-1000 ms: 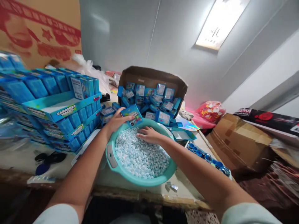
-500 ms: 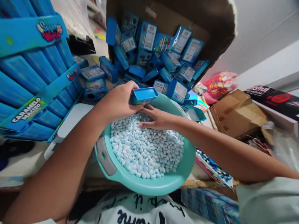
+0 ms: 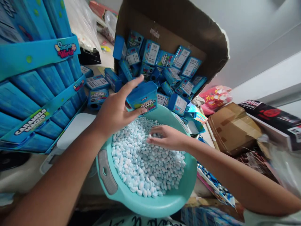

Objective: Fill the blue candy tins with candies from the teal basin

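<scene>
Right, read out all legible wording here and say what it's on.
"Sugar World": upper display tray; again, smaller, on the lower display tray.
"CARAMELO MACIZO": lower display tray.
"CARAMELO MACIZO", upside down: candy box in the left hand.
"CARAMELO": a loose box inside the carton.
Too small or blurred: the loose boxes' white panels, the black box at right.
Cut off: shirt lettering.

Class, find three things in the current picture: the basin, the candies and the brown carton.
Basin (image 3: 162,207): head view, on its near side.
Candies (image 3: 150,161): head view, mid-pile.
Carton (image 3: 170,29): head view, on its inner back wall.
</scene>
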A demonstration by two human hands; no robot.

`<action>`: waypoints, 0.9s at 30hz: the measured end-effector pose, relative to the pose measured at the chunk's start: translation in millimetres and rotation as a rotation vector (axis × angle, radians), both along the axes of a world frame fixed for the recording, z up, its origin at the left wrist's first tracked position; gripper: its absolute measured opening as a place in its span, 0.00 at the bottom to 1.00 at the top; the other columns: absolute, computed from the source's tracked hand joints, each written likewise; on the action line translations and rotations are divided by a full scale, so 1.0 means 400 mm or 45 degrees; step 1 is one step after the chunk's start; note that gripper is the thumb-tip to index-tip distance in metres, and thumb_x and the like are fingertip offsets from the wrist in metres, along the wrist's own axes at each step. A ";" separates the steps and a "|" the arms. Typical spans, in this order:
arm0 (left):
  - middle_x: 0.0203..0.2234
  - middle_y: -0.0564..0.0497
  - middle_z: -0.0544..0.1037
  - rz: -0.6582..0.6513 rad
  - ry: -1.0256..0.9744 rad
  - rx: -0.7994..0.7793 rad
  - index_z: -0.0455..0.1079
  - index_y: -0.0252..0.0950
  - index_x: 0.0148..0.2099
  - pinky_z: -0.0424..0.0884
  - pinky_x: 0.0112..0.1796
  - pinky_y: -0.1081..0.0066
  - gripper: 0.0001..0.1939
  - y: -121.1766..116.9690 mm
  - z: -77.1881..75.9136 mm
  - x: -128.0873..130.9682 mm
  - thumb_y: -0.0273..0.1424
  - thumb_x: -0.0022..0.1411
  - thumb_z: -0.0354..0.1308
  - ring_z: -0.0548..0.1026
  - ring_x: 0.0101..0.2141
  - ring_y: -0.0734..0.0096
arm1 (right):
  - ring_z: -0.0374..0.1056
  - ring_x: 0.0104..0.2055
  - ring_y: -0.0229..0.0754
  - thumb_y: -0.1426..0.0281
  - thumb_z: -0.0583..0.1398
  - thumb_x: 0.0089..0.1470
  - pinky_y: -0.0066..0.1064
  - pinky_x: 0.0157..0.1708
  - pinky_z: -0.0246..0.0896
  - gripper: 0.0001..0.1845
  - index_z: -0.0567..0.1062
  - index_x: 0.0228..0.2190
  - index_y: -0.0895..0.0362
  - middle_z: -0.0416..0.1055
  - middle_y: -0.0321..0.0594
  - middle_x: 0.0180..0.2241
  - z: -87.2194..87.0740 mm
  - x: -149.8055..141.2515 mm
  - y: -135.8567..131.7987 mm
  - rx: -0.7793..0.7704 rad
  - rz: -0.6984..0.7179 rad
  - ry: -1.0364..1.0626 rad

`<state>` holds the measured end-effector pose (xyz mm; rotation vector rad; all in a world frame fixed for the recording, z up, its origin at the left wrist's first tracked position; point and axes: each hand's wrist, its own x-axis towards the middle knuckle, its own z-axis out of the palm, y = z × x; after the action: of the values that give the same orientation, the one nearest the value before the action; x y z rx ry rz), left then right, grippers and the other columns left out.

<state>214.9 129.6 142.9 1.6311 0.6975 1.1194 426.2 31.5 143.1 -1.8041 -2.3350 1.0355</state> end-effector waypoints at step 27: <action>0.54 0.48 0.75 -0.290 0.133 0.085 0.68 0.43 0.58 0.76 0.49 0.65 0.40 -0.012 0.002 -0.021 0.42 0.43 0.77 0.75 0.54 0.54 | 0.73 0.44 0.47 0.50 0.64 0.58 0.39 0.43 0.72 0.23 0.73 0.45 0.54 0.76 0.38 0.42 0.096 -0.046 -0.032 0.574 -0.302 0.755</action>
<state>206.6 124.8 143.7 1.7862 0.5292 0.9067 407.9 18.7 181.5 -1.3294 -1.7665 0.7838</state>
